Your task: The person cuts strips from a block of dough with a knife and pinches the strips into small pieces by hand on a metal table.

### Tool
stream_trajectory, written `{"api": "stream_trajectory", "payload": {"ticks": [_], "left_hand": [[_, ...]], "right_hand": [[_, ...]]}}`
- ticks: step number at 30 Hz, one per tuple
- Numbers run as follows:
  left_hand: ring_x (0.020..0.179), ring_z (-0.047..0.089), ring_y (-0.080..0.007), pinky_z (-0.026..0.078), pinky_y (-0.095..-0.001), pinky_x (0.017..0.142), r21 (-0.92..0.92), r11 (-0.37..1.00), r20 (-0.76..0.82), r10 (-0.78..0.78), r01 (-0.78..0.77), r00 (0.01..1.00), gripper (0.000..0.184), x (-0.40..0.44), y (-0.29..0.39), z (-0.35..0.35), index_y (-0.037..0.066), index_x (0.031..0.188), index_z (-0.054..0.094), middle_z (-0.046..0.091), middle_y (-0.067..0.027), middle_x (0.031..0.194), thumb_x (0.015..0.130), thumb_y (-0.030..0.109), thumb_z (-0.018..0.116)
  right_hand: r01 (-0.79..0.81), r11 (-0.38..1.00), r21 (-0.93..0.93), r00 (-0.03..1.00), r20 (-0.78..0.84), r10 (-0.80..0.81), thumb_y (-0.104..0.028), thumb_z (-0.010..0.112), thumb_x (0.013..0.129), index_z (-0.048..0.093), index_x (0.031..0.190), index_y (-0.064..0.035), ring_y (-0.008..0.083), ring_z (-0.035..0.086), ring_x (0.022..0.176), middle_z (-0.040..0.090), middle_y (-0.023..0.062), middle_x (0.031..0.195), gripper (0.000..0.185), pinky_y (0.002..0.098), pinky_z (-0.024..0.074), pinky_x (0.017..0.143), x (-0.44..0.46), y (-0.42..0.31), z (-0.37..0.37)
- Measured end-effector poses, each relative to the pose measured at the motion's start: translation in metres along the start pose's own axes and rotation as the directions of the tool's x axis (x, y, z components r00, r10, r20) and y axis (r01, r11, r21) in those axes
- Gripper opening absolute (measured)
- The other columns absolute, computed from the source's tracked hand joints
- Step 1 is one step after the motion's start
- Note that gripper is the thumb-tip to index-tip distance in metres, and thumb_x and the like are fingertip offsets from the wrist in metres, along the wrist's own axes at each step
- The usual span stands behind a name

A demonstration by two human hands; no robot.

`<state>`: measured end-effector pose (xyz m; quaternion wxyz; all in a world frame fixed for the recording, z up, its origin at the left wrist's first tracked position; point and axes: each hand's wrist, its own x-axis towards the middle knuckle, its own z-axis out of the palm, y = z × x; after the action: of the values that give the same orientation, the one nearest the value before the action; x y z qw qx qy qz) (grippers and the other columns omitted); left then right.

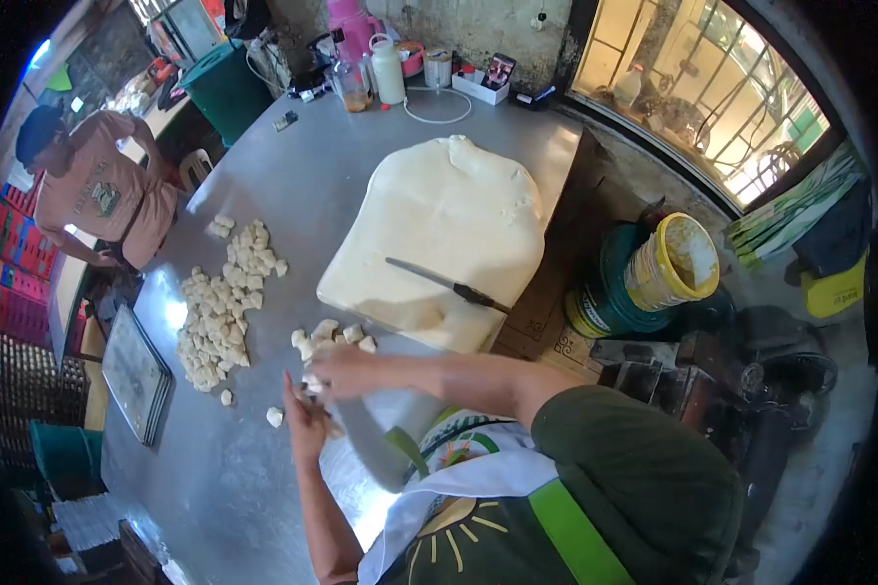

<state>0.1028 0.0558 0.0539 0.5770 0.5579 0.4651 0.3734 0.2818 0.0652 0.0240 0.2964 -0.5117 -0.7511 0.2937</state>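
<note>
My right hand is closed, its fingers bent over a small pale bit of dough, blurred by motion. Just below it my left hand is raised with its fingers pointing up; what lies between the two hands is too blurred to tell. Several cut dough pieces lie right beyond my right hand. A large slab of dough covers the far middle of the metal table, with a knife lying on it. To the left spreads a big heap of dough pieces; a single piece sits beside my left hand.
Metal trays rest at the table's left edge. Bottles and a white box stand at the back. Buckets are on the right, off the table. Another person stands at the far left.
</note>
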Motion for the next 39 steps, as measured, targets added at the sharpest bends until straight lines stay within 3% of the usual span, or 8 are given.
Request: {"api": "stream_trajectory", "payload": {"ticks": [3,11,15,23,27,31,36,39], "left_hand": [[0.089,0.061,-0.0158,0.051,-0.0296,0.081,0.026,0.932,-0.099,0.362,-0.362,0.927,0.029,-0.004,0.011,0.016,0.005,0.122,0.061,0.067,-0.0090,0.099,0.093,0.011,0.062],[0.093,0.064,-0.0189,0.051,-0.0313,0.083,0.709,0.700,0.182,-0.060,-0.088,0.981,0.034,0.001,-0.024,0.004,0.001,0.124,0.060,0.068,-0.0106,0.102,0.092,0.011,0.064],[0.088,0.064,-0.0197,0.050,-0.0308,0.080,0.335,0.921,0.191,0.141,-0.200,0.971,0.029,-0.024,-0.003,0.008,0.000,0.120,0.062,0.069,-0.0101,0.095,0.092,0.008,0.063],[0.076,0.065,-0.0232,0.051,-0.0344,0.071,0.186,0.876,-0.127,0.471,-0.446,0.873,0.028,0.003,-0.008,0.007,0.001,0.112,0.068,0.070,-0.0072,0.084,0.086,-0.004,0.057],[0.084,0.068,-0.0261,0.052,-0.0380,0.073,0.264,0.963,0.059,0.039,-0.054,0.997,0.036,0.011,-0.037,-0.012,0.002,0.119,0.064,0.071,-0.0091,0.094,0.084,-0.007,0.059],[0.084,0.067,-0.0234,0.051,-0.0359,0.073,0.546,0.732,0.366,0.231,-0.409,0.901,0.032,-0.011,-0.020,0.006,0.001,0.117,0.064,0.070,-0.0098,0.096,0.086,-0.004,0.060],[0.085,0.062,-0.0175,0.050,-0.0312,0.072,0.153,0.986,0.136,0.044,-0.064,0.990,0.028,-0.010,-0.011,-0.001,0.001,0.117,0.063,0.069,-0.0067,0.105,0.089,-0.002,0.060],[0.081,0.062,-0.0147,0.050,-0.0319,0.072,0.539,0.665,0.040,0.594,-0.518,0.804,0.022,0.003,-0.005,0.011,-0.003,0.109,0.063,0.069,-0.0121,0.089,0.087,-0.001,0.061]], "right_hand": [[0.123,0.975,0.185,0.978,0.146,-0.151,-0.029,0.071,0.080,0.065,0.104,-0.0053,0.0338,0.065,0.097,0.065,0.0179,0.100,0.034,0.0466,0.0503,0.083,-0.001,-0.022,-0.008],[-0.197,0.980,0.010,0.980,-0.035,0.197,-0.032,0.070,0.080,0.063,0.098,-0.0046,0.0342,0.065,0.094,0.066,0.0181,0.098,0.033,0.0463,0.0509,0.078,0.003,-0.023,-0.020],[-0.367,0.925,-0.099,0.930,-0.004,0.369,-0.034,0.069,0.081,0.062,0.095,-0.0058,0.0340,0.066,0.089,0.066,0.0177,0.095,0.032,0.0469,0.0508,0.076,-0.001,0.002,-0.022],[0.254,0.957,0.138,0.961,0.074,-0.266,-0.030,0.067,0.083,0.061,0.097,-0.0070,0.0350,0.065,0.088,0.065,0.0173,0.093,0.027,0.0463,0.0508,0.076,-0.007,-0.029,0.000],[0.299,0.939,0.168,0.931,-0.267,-0.248,-0.031,0.065,0.085,0.062,0.100,-0.0068,0.0371,0.065,0.088,0.064,0.0180,0.095,0.028,0.0464,0.0504,0.078,0.000,-0.034,-0.017],[-0.208,0.978,-0.015,0.978,0.011,0.208,-0.035,0.064,0.087,0.061,0.102,-0.0058,0.0377,0.063,0.091,0.063,0.0181,0.097,0.033,0.0478,0.0494,0.080,0.008,0.006,-0.026],[-0.138,0.988,-0.062,0.990,0.032,0.140,-0.039,0.065,0.085,0.061,0.099,-0.0039,0.0375,0.063,0.090,0.063,0.0186,0.095,0.038,0.0469,0.0504,0.077,-0.011,0.013,-0.020],[-0.002,0.999,-0.038,1.000,0.002,0.002,-0.041,0.068,0.083,0.061,0.096,-0.0030,0.0369,0.064,0.089,0.062,0.0188,0.093,0.041,0.0457,0.0512,0.075,-0.008,-0.018,-0.026]]}}
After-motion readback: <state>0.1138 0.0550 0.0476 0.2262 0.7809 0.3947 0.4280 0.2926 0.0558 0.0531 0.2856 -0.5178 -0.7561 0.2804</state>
